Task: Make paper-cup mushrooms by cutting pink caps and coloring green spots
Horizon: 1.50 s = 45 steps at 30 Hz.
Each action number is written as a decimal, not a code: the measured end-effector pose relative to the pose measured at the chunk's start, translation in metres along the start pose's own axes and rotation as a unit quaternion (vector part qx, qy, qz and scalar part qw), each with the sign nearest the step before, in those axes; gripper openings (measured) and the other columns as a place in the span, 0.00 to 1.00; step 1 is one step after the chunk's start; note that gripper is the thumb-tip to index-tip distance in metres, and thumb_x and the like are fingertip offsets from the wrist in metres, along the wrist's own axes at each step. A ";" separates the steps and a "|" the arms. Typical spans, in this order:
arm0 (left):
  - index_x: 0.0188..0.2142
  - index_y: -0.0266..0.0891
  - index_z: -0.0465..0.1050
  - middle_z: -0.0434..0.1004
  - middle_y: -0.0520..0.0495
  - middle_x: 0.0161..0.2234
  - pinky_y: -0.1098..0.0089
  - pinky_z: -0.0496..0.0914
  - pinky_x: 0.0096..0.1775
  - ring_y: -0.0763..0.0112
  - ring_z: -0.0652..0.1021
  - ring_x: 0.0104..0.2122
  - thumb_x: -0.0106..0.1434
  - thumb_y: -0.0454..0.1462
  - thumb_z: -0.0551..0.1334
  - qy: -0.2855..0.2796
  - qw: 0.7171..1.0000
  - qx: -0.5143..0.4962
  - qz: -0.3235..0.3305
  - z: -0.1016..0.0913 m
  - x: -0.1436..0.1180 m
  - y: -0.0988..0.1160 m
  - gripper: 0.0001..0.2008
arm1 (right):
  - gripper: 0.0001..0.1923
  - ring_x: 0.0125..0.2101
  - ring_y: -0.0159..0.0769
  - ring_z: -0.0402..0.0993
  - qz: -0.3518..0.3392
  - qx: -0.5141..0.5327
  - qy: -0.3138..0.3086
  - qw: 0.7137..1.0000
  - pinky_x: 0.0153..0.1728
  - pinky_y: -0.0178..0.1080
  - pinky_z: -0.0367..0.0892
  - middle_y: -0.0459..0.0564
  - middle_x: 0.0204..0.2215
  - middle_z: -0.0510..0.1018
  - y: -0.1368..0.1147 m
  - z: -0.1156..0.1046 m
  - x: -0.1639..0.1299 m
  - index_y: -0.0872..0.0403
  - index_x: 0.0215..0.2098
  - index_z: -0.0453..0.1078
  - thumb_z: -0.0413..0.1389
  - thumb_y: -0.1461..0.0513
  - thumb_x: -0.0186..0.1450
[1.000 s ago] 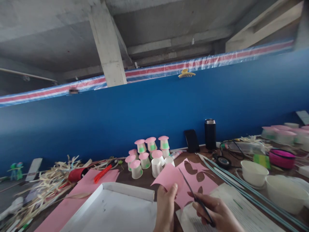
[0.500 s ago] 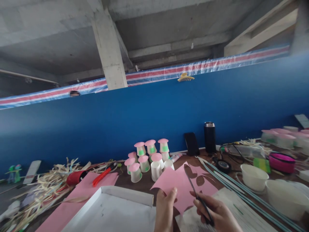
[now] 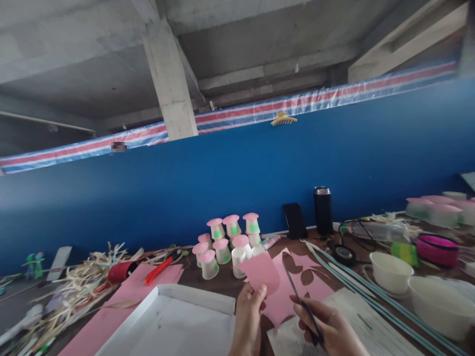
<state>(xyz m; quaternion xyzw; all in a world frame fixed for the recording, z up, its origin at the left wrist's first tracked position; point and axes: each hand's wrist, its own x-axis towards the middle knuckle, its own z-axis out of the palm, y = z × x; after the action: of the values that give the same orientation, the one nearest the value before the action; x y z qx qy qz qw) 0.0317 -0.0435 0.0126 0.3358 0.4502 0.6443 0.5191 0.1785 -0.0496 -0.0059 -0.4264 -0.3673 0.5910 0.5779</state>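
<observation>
Blue wall (image 3: 222,188) runs behind a really cluttered brown counter (image 3: 211,279), bare concrete overhead. At about 6 o'clock in the shot the left hand (image 3: 248,321) is pinching one pink paper sheet (image 3: 272,289) at its lower edge, holding it up off the counter. Right beside it, around 5 o'clock, the right hand (image 3: 328,329) is closed round a pair of scissors (image 3: 297,296), blades slanting up across the paper toward 12. The sheet already has a few leaf-shaped holes cut out of it, I count three-ish.

Up past the paper at 12 o'clock there's a bunch of little cups (image 3: 230,240), roughly eight with pink caps plus two plain white. One white tray (image 3: 166,326) sits at 8 o'clock, two white bowls (image 3: 391,272) at 3 o'clock, one black flask (image 3: 322,210) and one dark phone (image 3: 295,221) leaning on the wall.
</observation>
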 end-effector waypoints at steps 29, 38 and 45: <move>0.34 0.33 0.77 0.76 0.44 0.27 0.70 0.64 0.30 0.70 0.71 0.25 0.46 0.44 0.71 -0.170 0.979 0.103 -0.036 0.013 -0.019 0.009 0.19 | 0.20 0.18 0.26 0.65 0.037 0.063 -0.031 0.997 0.19 0.29 0.59 0.41 0.19 0.74 -0.010 -0.016 0.004 0.56 0.32 0.73 0.70 0.62 0.41; 0.41 0.31 0.75 0.80 0.37 0.35 0.64 0.70 0.37 0.60 0.78 0.32 0.51 0.46 0.67 -0.149 0.988 0.040 -0.033 0.012 -0.017 0.003 0.23 | 0.18 0.17 0.26 0.65 0.063 0.051 -0.042 0.996 0.18 0.28 0.58 0.40 0.17 0.70 -0.012 -0.001 -0.008 0.55 0.26 0.71 0.70 0.59 0.40; 0.40 0.33 0.75 0.80 0.41 0.32 0.66 0.70 0.34 0.61 0.77 0.31 0.50 0.50 0.67 -0.057 0.998 0.042 0.003 0.004 -0.008 -0.002 0.24 | 0.25 0.20 0.27 0.71 0.122 0.024 -0.032 0.992 0.21 0.28 0.62 0.41 0.19 0.72 -0.004 -0.004 -0.002 0.56 0.36 0.71 0.70 0.57 0.42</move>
<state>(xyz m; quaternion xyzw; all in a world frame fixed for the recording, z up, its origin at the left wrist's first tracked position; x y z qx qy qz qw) 0.0377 -0.0503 0.0129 0.3944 0.4455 0.6065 0.5274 0.1833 -0.0518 -0.0039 -0.4350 -0.3165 0.6787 0.4999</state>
